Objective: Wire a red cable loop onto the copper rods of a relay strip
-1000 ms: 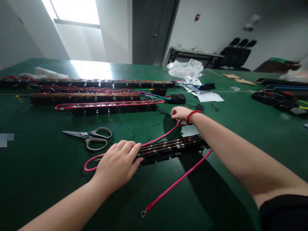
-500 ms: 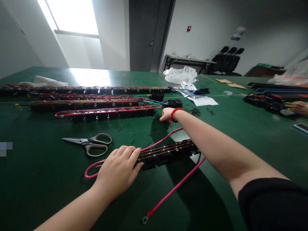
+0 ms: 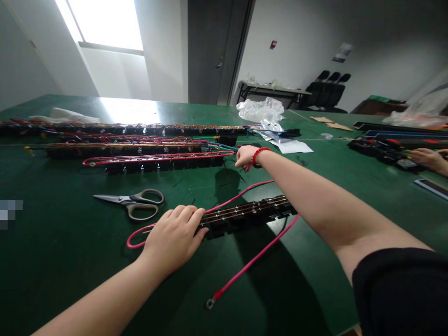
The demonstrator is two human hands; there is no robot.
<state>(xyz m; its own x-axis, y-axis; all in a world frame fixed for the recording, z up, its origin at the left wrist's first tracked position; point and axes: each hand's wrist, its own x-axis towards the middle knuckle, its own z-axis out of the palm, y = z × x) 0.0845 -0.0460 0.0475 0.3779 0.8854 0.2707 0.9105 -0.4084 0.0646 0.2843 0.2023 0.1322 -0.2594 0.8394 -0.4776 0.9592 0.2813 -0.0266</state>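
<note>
My left hand (image 3: 174,237) lies palm down on the left end of a black terminal strip (image 3: 250,213) with copper bars, fingers stretched over it. A red cable (image 3: 245,268) with a ring lug loops around that strip. My right hand (image 3: 245,157), with a red bead bracelet on the wrist, reaches far forward to the right end of a row of long black strips (image 3: 154,162). Its fingers are curled near blue wires and a small black block; what they hold is hidden.
Scissors (image 3: 135,204) lie left of my left hand. Several long wired strips (image 3: 122,139) fill the back left. Plastic bags (image 3: 261,109) and white sheets lie beyond. Another person's hand (image 3: 429,158) works at black parts on the right.
My right hand has moved forward and left, from the red cable near the strip to the end of the far rows. My left hand stayed on the strip.
</note>
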